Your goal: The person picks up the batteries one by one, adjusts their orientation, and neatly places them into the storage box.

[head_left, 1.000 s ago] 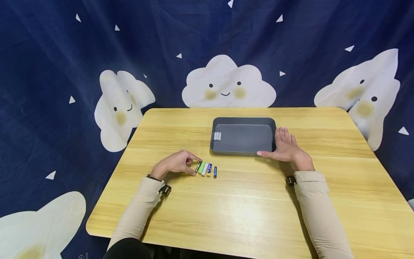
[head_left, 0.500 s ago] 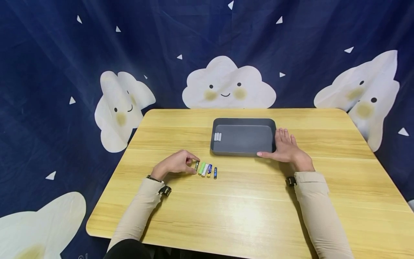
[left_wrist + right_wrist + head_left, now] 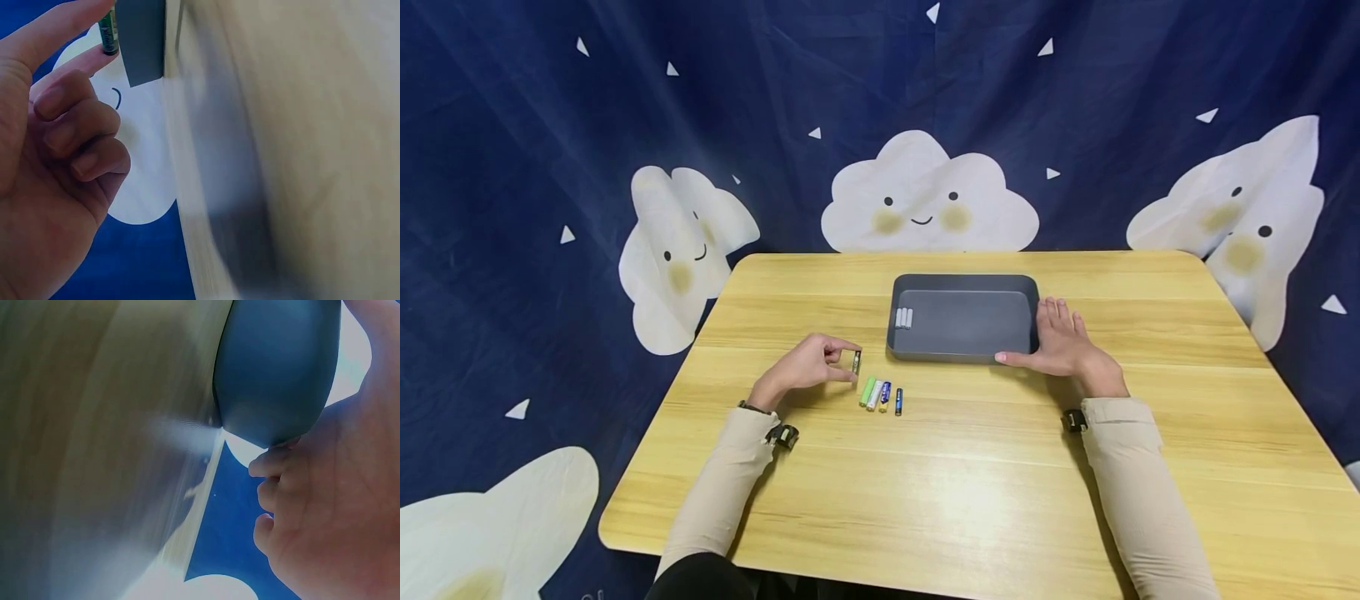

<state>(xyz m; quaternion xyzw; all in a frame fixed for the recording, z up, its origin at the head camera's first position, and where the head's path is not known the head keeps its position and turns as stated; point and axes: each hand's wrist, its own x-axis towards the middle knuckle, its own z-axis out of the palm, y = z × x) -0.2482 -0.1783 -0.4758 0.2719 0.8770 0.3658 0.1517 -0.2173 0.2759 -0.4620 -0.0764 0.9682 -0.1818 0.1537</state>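
My left hand [image 3: 805, 364] pinches a dark green battery [image 3: 856, 362] end to end between thumb and index finger, above the table left of the tray. In the left wrist view the other fingers curl into the palm below the battery [image 3: 109, 32]. Four kinds of look lie close by: a light green battery [image 3: 867, 391], a white one, a blue-and-gold battery [image 3: 885, 397] and, slightly apart, a slim blue battery [image 3: 898, 402]. My right hand [image 3: 1063, 343] rests with straight fingers along the right side of the grey tray [image 3: 955, 357], its thumb at the near rim.
Inside the tray, several small white batteries [image 3: 904, 318] stand side by side at the left wall. The wooden table [image 3: 970, 483] extends around everything, with a dark blue cloud-patterned curtain [image 3: 775, 100] behind its far edge.
My left hand has drawn the dark green battery leftward out of the row, then raised it and moved it away from me. The right hand and tray have stayed put.
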